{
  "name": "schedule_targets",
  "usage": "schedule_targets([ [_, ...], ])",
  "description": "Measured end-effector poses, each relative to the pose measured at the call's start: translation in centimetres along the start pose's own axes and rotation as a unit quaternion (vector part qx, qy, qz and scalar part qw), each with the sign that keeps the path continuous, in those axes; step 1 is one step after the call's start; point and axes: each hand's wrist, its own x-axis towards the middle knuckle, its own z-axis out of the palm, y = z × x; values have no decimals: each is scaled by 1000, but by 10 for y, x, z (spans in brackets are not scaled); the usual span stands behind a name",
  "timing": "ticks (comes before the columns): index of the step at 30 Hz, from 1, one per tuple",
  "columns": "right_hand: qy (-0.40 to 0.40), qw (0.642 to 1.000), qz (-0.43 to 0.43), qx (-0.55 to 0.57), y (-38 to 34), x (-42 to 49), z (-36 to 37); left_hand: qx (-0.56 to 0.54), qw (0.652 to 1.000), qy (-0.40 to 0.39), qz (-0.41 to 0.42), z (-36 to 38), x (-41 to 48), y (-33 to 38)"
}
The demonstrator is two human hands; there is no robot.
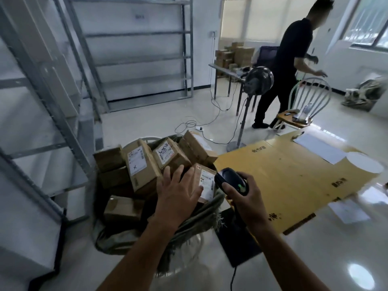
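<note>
A woven sack (199, 219) stands open on the floor, filled with several brown cardboard parcels bearing white labels. My left hand (178, 192) lies with spread fingers on a small labelled parcel (206, 182) at the sack's right rim. My right hand (245, 198) grips a black handheld barcode scanner (231, 178) just right of that parcel, its head turned toward the label and a green light glowing on it. The scanner's cable (233, 276) hangs down toward the floor.
Flattened yellow cardboard (289, 177) with white papers covers the floor to the right. Grey metal shelving (48, 106) stands at left and behind. A standing fan (258, 80), loose cables, a wooden chair (302, 110) and a person in black are beyond. A black pad (237, 238) lies by the sack.
</note>
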Motion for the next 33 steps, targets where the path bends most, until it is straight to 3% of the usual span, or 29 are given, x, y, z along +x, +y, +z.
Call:
schedule_targets([
  [8, -73, 997, -22, 29, -3, -15, -21, 15, 998, 20, -64, 6, -39, 29],
  [19, -222, 974, -16, 42, 24, -66, -18, 18, 972, 52, -227, 32, -149, 37],
  [25, -353, 932, -16, 75, 8, -114, 17, 45, 939, 104, -325, 16, -228, 22],
  [33, -490, 864, -90, 79, -37, -218, 70, 66, 852, 209, -475, -29, -378, 21],
])
